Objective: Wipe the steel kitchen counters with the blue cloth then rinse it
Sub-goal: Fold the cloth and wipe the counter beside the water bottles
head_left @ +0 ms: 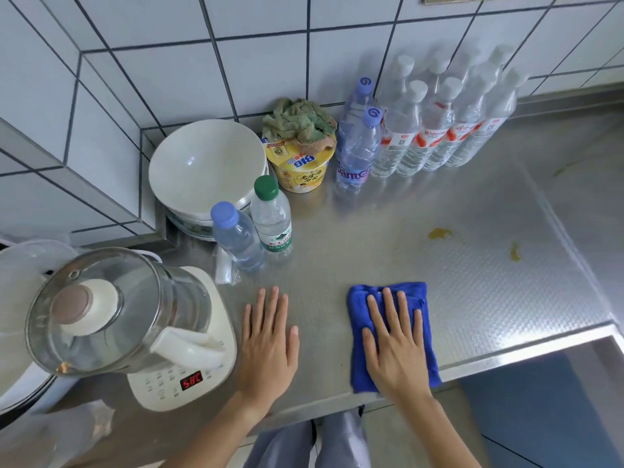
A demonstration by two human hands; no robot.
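On the steel counter point(337, 231), near its front edge, the blue cloth point(418, 336) lies folded under the right hand point(396, 346), pressed flat, ready to rub. The left hand point(268, 342) rests flat and empty beside it, probably for balance. Yellow spots point(439, 234) wait farther back.

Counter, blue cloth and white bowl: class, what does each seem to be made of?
Counter: metal, likely stainless steel, with a dimpled, dull-shiny surface.
Blue cloth: soft fabric, probably microfibre, going by its fuzzy, folded nap.
White bowl: probably glazed ceramic, smooth and glossy with a highlight, though hard plastic is possible.
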